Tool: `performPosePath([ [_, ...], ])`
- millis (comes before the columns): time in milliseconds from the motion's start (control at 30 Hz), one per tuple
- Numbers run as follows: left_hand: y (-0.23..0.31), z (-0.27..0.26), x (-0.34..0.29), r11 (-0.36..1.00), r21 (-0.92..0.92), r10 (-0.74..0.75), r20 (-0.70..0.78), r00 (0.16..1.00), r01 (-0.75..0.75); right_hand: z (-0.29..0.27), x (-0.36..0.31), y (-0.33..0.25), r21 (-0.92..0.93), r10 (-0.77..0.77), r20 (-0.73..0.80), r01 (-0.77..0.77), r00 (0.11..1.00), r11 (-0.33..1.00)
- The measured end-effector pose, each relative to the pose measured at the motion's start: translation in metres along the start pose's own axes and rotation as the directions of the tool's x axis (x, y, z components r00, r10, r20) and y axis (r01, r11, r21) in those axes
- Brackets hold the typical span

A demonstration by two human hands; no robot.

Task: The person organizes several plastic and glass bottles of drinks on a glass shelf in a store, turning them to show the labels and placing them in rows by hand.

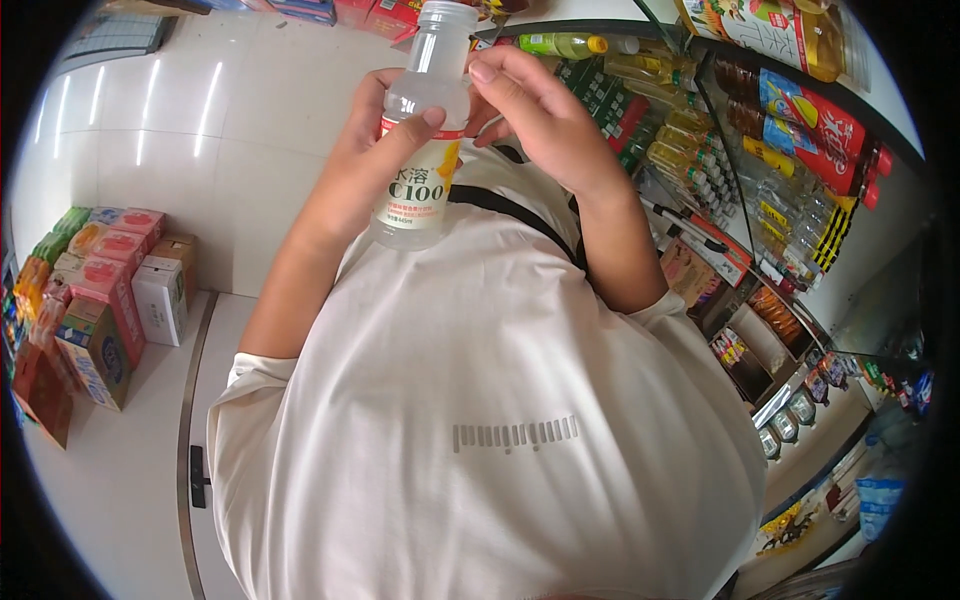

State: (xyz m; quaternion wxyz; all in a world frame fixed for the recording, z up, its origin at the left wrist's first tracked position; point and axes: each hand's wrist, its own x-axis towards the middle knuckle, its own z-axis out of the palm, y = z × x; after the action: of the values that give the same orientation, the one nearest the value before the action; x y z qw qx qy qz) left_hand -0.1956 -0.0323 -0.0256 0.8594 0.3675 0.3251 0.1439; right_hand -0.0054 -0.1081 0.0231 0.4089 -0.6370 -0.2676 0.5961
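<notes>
A clear plastic drink bottle point(408, 222) with cloudy pale contents and a cream, red and yellow label stands nearly upright in front of my chest. My left hand point(375, 150) is wrapped round its body, the thumb lying across the front of the label. Close beside the bottle's shoulder, on its right, is my right hand point(535, 115). The fingers there are bent and drawn in toward the thumb, partly behind the bottle; anything between them is hidden. The bottle's neck rises to the top edge of the view, and I cannot tell whether a cap is on it.
On the right, a shelf holds rows of bottled drinks point(690, 160), with larger bottles of dark red drink point(800, 120) near the rim. Snack boxes point(755, 350) sit lower down. To the left, stacked cartons point(105, 270) stand on the pale tiled floor point(270, 120).
</notes>
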Motion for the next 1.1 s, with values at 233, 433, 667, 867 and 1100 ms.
performPosePath([
  [233,0.011,0.008,-0.005,0.977,-0.166,-0.11,0.131,0.985,0.132,-0.002,0.012,0.0,-0.002,-0.122,-0.129,0.123,0.984,0.992],
  [433,0.02,0.017,-0.006,0.966,-0.196,-0.145,0.141,0.979,0.171,0.0,0.013,0.005,0.093,-0.176,-0.129,0.189,0.976,0.978],
  [667,0.015,0.01,-0.008,0.794,-0.491,-0.167,0.391,0.905,0.358,-0.001,0.005,0.009,0.151,-0.194,-0.071,0.202,0.979,0.968],
  [867,0.009,0.008,-0.009,0.768,-0.507,-0.17,0.429,0.887,0.392,0.005,-0.008,0.004,0.018,-0.162,-0.063,0.164,0.985,0.986],
  [1100,0.005,0.008,-0.013,0.877,-0.414,-0.152,0.244,0.958,0.245,0.014,-0.012,0.02,0.041,-0.145,-0.053,0.147,0.988,0.988],
])
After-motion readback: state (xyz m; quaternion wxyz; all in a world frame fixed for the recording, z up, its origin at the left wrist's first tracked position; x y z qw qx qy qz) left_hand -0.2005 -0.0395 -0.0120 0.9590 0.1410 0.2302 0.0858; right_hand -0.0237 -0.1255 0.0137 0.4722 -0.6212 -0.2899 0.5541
